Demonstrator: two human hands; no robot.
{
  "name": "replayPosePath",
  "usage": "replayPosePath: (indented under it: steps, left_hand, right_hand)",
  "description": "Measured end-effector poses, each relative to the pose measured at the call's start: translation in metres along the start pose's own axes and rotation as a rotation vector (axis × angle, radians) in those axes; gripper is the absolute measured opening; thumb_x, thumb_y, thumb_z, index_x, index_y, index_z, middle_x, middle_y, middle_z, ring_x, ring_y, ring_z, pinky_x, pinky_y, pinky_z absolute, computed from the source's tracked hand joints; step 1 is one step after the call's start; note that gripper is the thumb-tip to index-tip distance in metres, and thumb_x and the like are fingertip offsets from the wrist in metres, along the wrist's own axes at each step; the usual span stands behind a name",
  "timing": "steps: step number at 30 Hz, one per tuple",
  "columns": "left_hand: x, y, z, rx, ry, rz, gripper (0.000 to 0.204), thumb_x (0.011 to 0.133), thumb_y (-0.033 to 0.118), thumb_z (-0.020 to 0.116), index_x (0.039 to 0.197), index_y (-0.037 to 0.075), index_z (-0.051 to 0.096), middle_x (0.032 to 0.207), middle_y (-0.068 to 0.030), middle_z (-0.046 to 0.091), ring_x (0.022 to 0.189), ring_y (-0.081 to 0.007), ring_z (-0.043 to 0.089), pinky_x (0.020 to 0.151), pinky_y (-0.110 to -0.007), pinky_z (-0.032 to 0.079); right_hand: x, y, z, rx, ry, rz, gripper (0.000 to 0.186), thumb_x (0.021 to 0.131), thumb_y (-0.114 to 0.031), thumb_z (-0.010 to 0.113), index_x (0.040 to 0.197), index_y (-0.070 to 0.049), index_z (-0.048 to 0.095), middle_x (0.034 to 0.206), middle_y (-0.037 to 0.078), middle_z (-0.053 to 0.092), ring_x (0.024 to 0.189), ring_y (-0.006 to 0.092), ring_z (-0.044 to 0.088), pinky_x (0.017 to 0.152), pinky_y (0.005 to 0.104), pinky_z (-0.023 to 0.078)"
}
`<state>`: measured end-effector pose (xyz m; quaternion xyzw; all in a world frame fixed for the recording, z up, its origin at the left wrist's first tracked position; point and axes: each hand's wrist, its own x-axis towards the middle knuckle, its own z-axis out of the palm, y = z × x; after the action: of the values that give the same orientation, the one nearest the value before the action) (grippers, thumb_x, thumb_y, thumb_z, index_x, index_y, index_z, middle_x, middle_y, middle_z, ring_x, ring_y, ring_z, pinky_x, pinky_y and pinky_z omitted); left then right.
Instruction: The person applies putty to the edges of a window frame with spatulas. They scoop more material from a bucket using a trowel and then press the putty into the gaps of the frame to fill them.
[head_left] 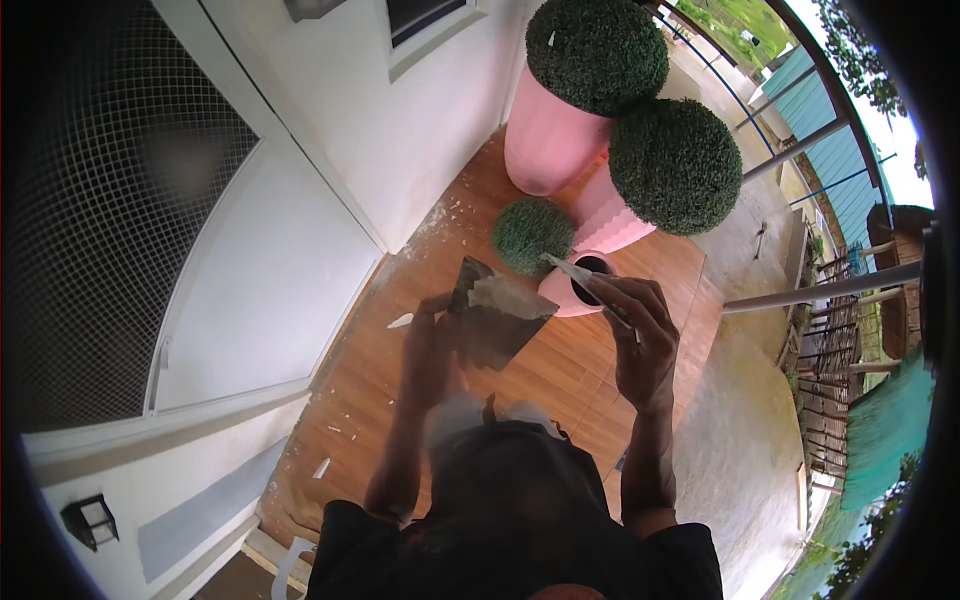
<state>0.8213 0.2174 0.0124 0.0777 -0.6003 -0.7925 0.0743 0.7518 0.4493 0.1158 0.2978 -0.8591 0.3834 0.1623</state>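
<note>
My left hand (430,345), slightly blurred, grips the edge of a dark, flat square board (492,345) in front of my body. Grey-beige paste (512,296) is spread over the board's far part. To the right, my right hand (645,335) is closed around a small trowel (578,270). Its pale, narrow blade points up and left, apart from the board. My right fingers hide most of the trowel's handle. Beyond the blade is a small pink pot (562,298) with a dark opening, partly covered by the trowel and hand.
A round green topiary ball (532,236) sits beside the small pot. Behind stand a tall pink planter (550,140) and a ribbed one (606,215), both topped with green balls. A white mesh door (270,270) is at left. White scraps (400,321) lie on the wood-look floor (380,400).
</note>
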Motion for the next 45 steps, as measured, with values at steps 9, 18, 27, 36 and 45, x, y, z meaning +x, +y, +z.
replayPosePath:
  steps: [9, 18, 27, 36, 45]
  left_hand:
    - [0.073, -0.002, -0.031, 0.633, 0.038, 0.225, 0.028, 0.102, 0.021, 0.05, 0.123, 0.004, 0.057, 0.08, -0.0058, 0.061, 0.067, -0.0126, 0.058, 0.061, -0.031, 0.048]
    - [0.097, 0.008, -0.034, 0.247, 0.154, -0.125, 0.029, 0.103, 0.022, 0.049, 0.126, 0.007, 0.056, 0.087, -0.0083, 0.063, 0.069, -0.0129, 0.057, 0.062, -0.033, 0.048]
    - [0.113, 0.006, -0.042, 0.137, 0.101, -0.176, 0.028, 0.103, 0.022, 0.049, 0.124, 0.004, 0.056, 0.086, -0.0081, 0.063, 0.068, -0.0116, 0.056, 0.058, -0.032, 0.047]
    - [0.125, -0.018, -0.047, 0.194, 0.154, -0.121, 0.028, 0.104, 0.021, 0.046, 0.122, 0.003, 0.058, 0.095, -0.0102, 0.067, 0.081, -0.0115, 0.06, 0.07, -0.03, 0.05]
    - [0.134, -0.011, -0.066, 0.157, 0.201, -0.193, 0.03, 0.104, 0.022, 0.045, 0.121, 0.0, 0.055, 0.079, -0.0056, 0.061, 0.06, -0.0105, 0.057, 0.051, -0.025, 0.045]
  right_hand:
    - [0.056, -0.026, 0.043, -0.048, -0.018, 0.082, 0.025, 0.088, 0.003, 0.059, 0.11, -0.003, 0.069, 0.102, 0.013, 0.068, 0.094, 0.0326, 0.064, 0.082, 0.0412, 0.053]
    - [0.085, -0.018, 0.07, -0.153, -0.152, 0.034, 0.024, 0.091, -0.002, 0.059, 0.113, -0.004, 0.069, 0.103, 0.011, 0.068, 0.094, 0.0314, 0.062, 0.083, 0.0405, 0.051]
    - [0.098, -0.011, 0.087, -0.207, -0.211, -0.053, 0.032, 0.079, 0.002, 0.058, 0.108, -0.008, 0.07, 0.106, 0.006, 0.069, 0.093, 0.0266, 0.063, 0.083, 0.0379, 0.048]
    - [0.097, -0.001, 0.108, -0.207, -0.342, -0.068, 0.038, 0.075, 0.005, 0.062, 0.111, -0.006, 0.069, 0.1, 0.008, 0.068, 0.093, 0.0284, 0.062, 0.083, 0.0411, 0.049]
    - [0.093, 0.029, 0.095, 0.206, -0.23, 0.401, 0.019, 0.095, -0.004, 0.058, 0.111, -0.001, 0.067, 0.1, 0.012, 0.07, 0.098, 0.0221, 0.067, 0.088, 0.0359, 0.053]
